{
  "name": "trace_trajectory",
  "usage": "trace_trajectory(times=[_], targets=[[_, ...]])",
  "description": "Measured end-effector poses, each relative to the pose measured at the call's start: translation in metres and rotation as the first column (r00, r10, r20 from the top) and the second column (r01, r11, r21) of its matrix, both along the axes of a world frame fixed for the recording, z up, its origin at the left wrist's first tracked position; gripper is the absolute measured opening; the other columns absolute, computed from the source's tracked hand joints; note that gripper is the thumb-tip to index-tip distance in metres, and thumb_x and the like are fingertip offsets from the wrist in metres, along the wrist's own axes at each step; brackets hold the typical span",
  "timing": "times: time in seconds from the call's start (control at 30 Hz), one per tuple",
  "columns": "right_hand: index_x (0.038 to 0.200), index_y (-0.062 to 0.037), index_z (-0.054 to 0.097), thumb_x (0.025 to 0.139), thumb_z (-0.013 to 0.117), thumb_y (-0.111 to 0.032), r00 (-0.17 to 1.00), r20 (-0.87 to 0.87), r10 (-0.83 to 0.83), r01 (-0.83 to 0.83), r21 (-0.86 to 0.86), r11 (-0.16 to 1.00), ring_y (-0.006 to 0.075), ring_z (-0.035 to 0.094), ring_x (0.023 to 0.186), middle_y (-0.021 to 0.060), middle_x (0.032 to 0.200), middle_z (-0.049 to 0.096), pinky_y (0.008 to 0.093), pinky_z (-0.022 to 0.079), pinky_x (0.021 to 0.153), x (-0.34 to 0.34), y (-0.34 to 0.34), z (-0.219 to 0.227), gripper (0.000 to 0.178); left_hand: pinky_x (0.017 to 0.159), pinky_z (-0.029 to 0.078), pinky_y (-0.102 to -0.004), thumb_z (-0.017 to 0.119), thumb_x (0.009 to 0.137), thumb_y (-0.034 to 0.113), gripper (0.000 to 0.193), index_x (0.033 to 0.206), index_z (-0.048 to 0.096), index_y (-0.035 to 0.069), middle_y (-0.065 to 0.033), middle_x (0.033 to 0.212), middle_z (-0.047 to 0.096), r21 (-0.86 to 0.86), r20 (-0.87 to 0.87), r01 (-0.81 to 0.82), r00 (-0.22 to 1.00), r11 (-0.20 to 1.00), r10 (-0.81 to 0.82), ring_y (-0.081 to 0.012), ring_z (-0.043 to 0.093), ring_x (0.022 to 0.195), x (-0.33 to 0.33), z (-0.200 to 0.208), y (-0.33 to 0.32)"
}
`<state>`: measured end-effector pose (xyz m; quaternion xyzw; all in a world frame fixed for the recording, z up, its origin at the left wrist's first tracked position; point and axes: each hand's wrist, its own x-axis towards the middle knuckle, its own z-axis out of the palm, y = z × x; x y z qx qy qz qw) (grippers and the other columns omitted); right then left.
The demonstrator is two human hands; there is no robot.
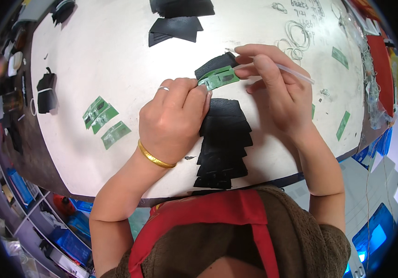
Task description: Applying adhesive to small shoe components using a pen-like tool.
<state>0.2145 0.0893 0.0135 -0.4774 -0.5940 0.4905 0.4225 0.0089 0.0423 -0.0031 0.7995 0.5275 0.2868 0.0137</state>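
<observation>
My left hand (171, 111) is closed. Its fingertips press the left end of a green plastic template (219, 79) with cut-out slots. Under and behind that template lies a black leather-like piece (213, 64). Between the fingers of my right hand (282, 90) is a thin, whitish pen (296, 74), slanting so that its tip is beyond the black piece, apart from the template. My right fingertips are close to the template's right end; whether they touch it I cannot tell. Nearer to me, a fanned row of overlapping black pieces (224, 134) runs toward the table's front edge.
More black pieces (175, 28) lie at the far side of the white tabletop (115, 55). Several green templates (100, 115) rest at left, others (343, 126) at right. A banded black bundle (47, 95) stands near the left edge. Looped pale cords (297, 36) lie far right.
</observation>
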Motion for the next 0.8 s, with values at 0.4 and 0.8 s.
trace_trajectory(times=[0.4, 0.8], targets=[[0.100, 0.0059, 0.073, 0.111, 0.057, -0.019, 0.925, 0.250, 0.285, -0.319, 0.110, 0.941, 0.0174, 0.073, 0.086, 0.0082, 0.094, 0.075, 0.0282, 0.057, 0.075, -0.002, 0.026, 0.008, 0.031, 0.065, 0.056, -0.0330, 0.085, 0.078, 0.001, 0.019, 0.092, 0.073, 0.006, -0.0068, 0.091, 0.070, -0.063, 0.128, 0.003, 0.992, 0.998, 0.006, -0.0235, 0.070, 0.077, -0.003, -0.004, 0.000], [0.098, 0.0039, 0.072, 0.110, 0.059, -0.023, 0.965, 0.120, 0.232, -0.243, 0.087, 0.966, 0.0185, 0.073, 0.087, 0.0079, 0.098, 0.075, 0.0300, 0.056, 0.072, 0.006, 0.021, 0.001, 0.032, 0.065, 0.057, -0.0338, 0.086, 0.077, 0.002, 0.019, 0.091, 0.074, 0.005, -0.0075, 0.091, 0.070, -0.039, 0.072, -0.001, 0.997, 0.999, 0.004, -0.0240, 0.070, 0.078, -0.001, -0.004, 0.000]])
